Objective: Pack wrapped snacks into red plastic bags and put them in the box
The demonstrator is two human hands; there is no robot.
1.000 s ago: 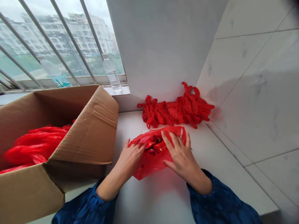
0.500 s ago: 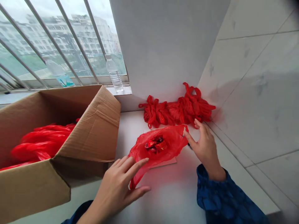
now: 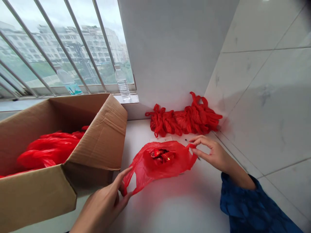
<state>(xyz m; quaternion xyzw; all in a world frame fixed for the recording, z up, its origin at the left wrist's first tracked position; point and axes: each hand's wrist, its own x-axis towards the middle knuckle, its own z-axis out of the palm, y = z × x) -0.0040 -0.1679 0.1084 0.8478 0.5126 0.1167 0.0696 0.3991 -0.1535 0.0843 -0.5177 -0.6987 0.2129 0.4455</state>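
Note:
A red plastic bag [image 3: 157, 171] lies spread on the white table, its mouth open toward me. Inside it sit several red-wrapped candies [image 3: 162, 155]. My left hand [image 3: 104, 200] has hold of the bag's left handle loop, between thumb and fingers. At the opposite end, my right hand [image 3: 211, 152] pinches the right handle. Part of a white card [image 3: 166, 139] and the tip of a dark pen [image 3: 186, 140] show behind the bag; the rest of both is covered.
Several knotted red bags [image 3: 182, 119] are lined up against the wall. To the left stands an open cardboard box [image 3: 97, 136] with red plastic bags [image 3: 53, 147] inside. A clear water bottle [image 3: 123, 84] and a blue-labelled bottle [image 3: 70, 82] are by the barred window [image 3: 73, 38].
My left hand has moved left and closed on the left handle, stretching it out. My right hand has closed on the right handle. The view has shifted slightly.

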